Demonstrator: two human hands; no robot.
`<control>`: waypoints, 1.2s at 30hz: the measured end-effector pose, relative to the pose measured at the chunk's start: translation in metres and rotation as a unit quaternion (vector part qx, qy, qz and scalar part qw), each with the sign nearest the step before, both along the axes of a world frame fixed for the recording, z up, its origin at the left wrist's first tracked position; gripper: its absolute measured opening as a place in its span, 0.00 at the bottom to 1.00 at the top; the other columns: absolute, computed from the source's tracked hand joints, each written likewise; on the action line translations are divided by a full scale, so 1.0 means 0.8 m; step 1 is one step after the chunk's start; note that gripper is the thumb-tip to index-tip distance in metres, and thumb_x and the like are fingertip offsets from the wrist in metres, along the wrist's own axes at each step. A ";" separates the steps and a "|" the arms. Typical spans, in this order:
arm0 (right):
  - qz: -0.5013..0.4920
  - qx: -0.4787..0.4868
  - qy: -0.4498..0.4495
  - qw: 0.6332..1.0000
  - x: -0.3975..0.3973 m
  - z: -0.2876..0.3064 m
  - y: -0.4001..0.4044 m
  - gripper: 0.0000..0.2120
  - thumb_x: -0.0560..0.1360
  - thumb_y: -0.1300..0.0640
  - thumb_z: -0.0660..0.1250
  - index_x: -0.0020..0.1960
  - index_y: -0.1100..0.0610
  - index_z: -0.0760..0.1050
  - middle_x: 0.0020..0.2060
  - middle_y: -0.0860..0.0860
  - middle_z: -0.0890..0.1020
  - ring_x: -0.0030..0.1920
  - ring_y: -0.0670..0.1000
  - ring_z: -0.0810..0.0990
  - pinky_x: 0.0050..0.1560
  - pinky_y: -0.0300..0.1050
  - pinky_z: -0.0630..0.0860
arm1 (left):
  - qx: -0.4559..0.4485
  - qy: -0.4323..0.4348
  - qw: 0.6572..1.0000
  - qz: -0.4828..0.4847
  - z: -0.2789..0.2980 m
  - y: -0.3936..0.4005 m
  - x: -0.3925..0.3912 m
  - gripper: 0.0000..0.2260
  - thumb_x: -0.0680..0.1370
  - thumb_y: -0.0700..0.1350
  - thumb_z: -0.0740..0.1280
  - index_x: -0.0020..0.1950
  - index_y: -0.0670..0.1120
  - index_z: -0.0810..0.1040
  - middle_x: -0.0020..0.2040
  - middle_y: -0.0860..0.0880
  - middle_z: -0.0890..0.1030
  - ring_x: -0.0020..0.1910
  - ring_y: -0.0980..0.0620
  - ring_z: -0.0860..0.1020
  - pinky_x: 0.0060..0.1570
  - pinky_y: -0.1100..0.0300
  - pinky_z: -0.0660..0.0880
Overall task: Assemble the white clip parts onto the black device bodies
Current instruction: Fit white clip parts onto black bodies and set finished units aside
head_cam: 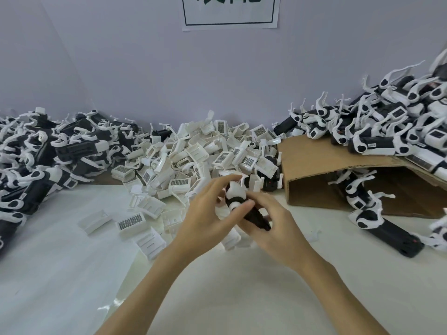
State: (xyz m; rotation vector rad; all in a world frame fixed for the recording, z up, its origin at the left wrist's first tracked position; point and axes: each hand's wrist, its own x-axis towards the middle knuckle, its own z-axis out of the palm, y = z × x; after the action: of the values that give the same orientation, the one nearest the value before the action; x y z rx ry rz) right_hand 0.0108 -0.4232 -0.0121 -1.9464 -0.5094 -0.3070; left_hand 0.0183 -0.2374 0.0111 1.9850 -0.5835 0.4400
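Pinching black device body [256,217] in right hand [271,223], left hand [205,213] gripping its white head: light, rigid plastic, likely slick.

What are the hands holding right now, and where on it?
Both hold one device. The right hand grips its black body near the lower end; the left hand fingers pinch its white top end.

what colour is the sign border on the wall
Dark green, a thin rectangular line on the white paper sign; the head view shows it at the top centre.
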 end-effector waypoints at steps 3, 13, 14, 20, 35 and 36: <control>-0.022 0.030 0.040 0.998 0.001 0.003 0.000 0.24 0.77 0.41 0.72 0.71 0.38 0.72 0.61 0.39 0.79 0.65 0.40 0.77 0.59 0.28 0.72 | -0.193 0.116 0.974 0.019 0.004 -0.004 0.001 0.16 0.77 0.59 0.76 0.60 0.55 0.81 0.50 0.51 0.85 0.50 0.48 0.85 0.48 0.59 0.81; 0.029 0.226 0.206 0.952 0.002 0.009 0.001 0.31 0.65 0.36 0.80 0.64 0.47 0.79 0.56 0.49 0.86 0.61 0.48 0.83 0.68 0.59 0.77 | -0.269 0.151 0.951 0.016 0.004 0.007 0.008 0.14 0.75 0.56 0.79 0.57 0.51 0.85 0.50 0.50 0.88 0.50 0.52 0.86 0.49 0.61 0.81; 0.027 0.226 0.174 0.958 0.002 0.009 0.001 0.29 0.66 0.39 0.81 0.64 0.44 0.78 0.58 0.46 0.85 0.63 0.46 0.82 0.66 0.53 0.77 | -0.257 0.136 0.957 -0.006 0.006 0.011 0.008 0.14 0.77 0.54 0.78 0.59 0.50 0.84 0.54 0.49 0.88 0.55 0.49 0.86 0.54 0.56 0.82; 0.029 0.066 0.020 0.997 -0.006 -0.004 0.020 0.32 0.71 0.54 0.82 0.69 0.47 0.71 0.63 0.40 0.80 0.67 0.46 0.78 0.67 0.34 0.71 | -0.336 0.128 0.933 0.019 0.002 0.012 0.007 0.18 0.82 0.60 0.68 0.48 0.45 0.84 0.49 0.45 0.86 0.56 0.44 0.84 0.64 0.39 0.78; -0.126 -0.017 0.116 0.985 -0.005 -0.019 0.035 0.21 0.73 0.55 0.79 0.63 0.48 0.78 0.56 0.41 0.81 0.51 0.41 0.81 0.51 0.33 0.76 | -0.433 0.040 0.882 0.182 0.008 0.052 0.030 0.27 0.87 0.49 0.61 0.27 0.49 0.77 0.35 0.47 0.82 0.41 0.50 0.80 0.52 0.57 0.77; -0.128 0.026 0.133 0.982 -0.002 -0.014 0.030 0.21 0.72 0.57 0.80 0.62 0.47 0.78 0.54 0.40 0.83 0.49 0.40 0.82 0.48 0.31 0.76 | -0.429 0.038 0.884 0.181 0.008 0.052 0.029 0.27 0.87 0.50 0.61 0.28 0.48 0.77 0.35 0.46 0.82 0.41 0.50 0.80 0.52 0.57 0.77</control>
State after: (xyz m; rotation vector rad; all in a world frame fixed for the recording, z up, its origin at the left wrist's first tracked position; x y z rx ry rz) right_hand 0.0089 -0.3989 -0.0233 -1.9649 -0.0747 -0.2143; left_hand 0.0418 -0.1954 0.0174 1.2242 0.0690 0.6984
